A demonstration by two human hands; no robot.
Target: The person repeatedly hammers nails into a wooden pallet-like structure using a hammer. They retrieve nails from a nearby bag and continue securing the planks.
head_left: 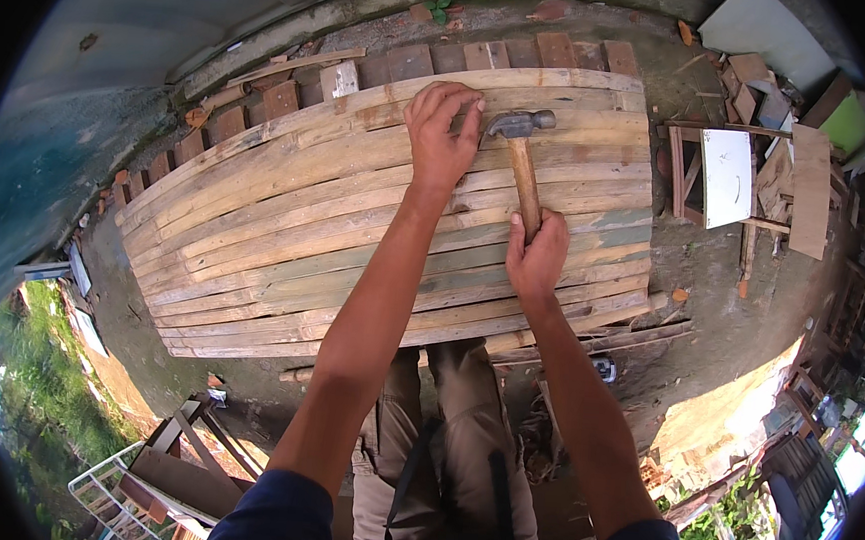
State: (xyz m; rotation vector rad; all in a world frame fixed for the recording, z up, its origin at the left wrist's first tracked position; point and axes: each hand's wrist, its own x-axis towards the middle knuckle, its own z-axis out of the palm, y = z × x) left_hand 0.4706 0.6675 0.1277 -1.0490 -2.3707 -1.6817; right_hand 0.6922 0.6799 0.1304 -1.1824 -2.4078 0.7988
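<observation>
A long panel of split bamboo slats [357,200] lies in front of me, its strips running side by side from left to right. My right hand [537,252] is wrapped round the wooden handle of a claw hammer [526,181]. The hammer's metal head is at the far end, just right of my other hand and over the slats. At the panel's far edge, my left hand [444,135] rests with bent fingers and the thumb close to the forefinger. Whatever sits between those fingertips is too small or hidden to make out.
A row of short brown wooden blocks [410,62] lines the panel's far side. To the right lie a white board [726,178], a plywood piece [809,191] and other scraps. Bamboo strips [598,344] lie along the near edge by my legs. A wooden frame [188,464] stands lower left.
</observation>
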